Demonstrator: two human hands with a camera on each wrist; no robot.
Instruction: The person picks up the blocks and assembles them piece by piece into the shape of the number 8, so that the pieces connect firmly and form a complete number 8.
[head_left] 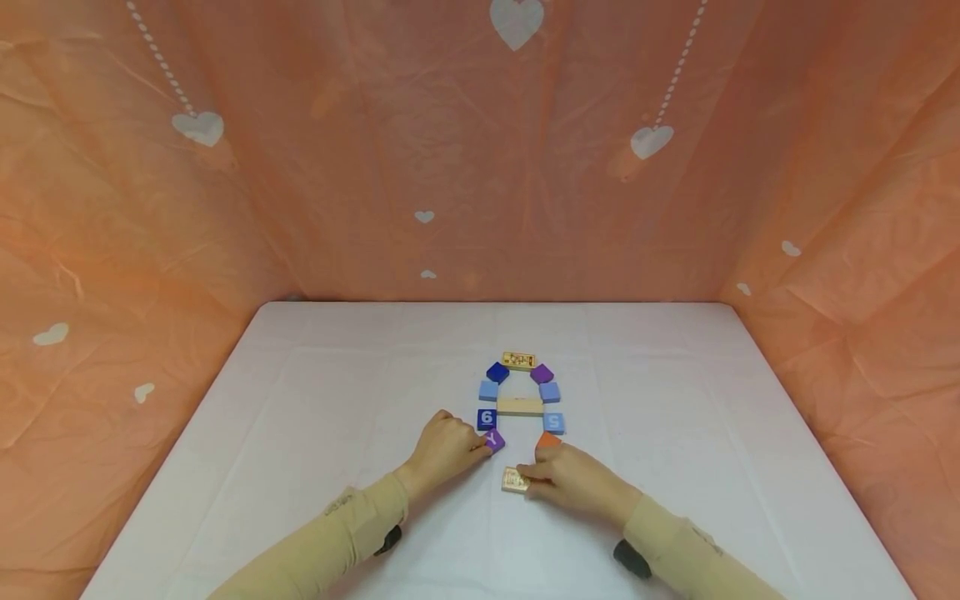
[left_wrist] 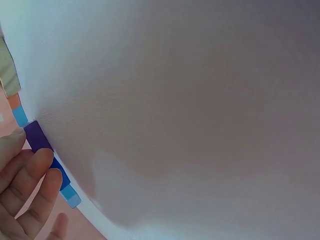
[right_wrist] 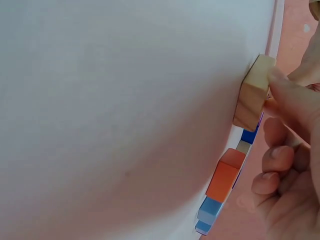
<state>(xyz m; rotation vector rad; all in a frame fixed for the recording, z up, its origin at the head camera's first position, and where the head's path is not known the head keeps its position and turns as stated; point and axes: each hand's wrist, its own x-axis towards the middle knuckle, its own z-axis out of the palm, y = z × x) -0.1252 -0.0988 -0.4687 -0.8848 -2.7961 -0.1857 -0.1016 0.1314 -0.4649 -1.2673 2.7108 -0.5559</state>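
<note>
My left hand (head_left: 447, 443) pinches a purple block with a white letter Y (head_left: 494, 441) at the lower left of a ring of blocks. In the left wrist view, thumb and finger hold that purple block (left_wrist: 38, 136) by its ends. A pale wooden tile with printed markings (head_left: 513, 480) lies nearest me, and my right hand (head_left: 581, 482) grips its right end. The right wrist view shows the tile's plain wooden side (right_wrist: 251, 97) with the thumb on it. An orange block (head_left: 548, 438) sits just beyond the right hand, partly covered by it.
Dark blue "9" (head_left: 487, 419) and light blue (head_left: 553, 423) blocks flank a plain wooden plank (head_left: 520, 407). Farther up, light blue, dark blue and purple (head_left: 542, 373) blocks curve to a printed wooden tile (head_left: 519, 360). A white cloth (head_left: 337, 375) covers the table; orange curtains (head_left: 480, 167) surround it.
</note>
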